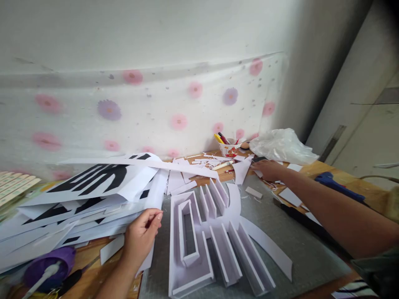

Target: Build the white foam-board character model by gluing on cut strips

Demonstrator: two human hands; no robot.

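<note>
A white letter-like form with upright foam-board walls (204, 276) lies on the dark cutting mat (311, 253). Just left of it is my left hand (145, 230), thumb and forefinger pressed together; anything between them is too small to make out. My right hand (268, 170) reaches to the mat's far edge with its fingers stretched out over scraps, beside a small dark object (259, 159). Against the form's right side rests a curved white strip (269, 245), flat and without walls. A small pale block (254, 192) lies on the mat between the form and my right hand.
Printed paper sheets (102, 178) pile up at left, near a purple container (51, 265). White offcuts (183, 176) and a cup of pens (230, 148) sit along the back. To the right are a plastic bag (283, 145), a blue-handled tool (339, 187) and a black-handled tool (299, 218).
</note>
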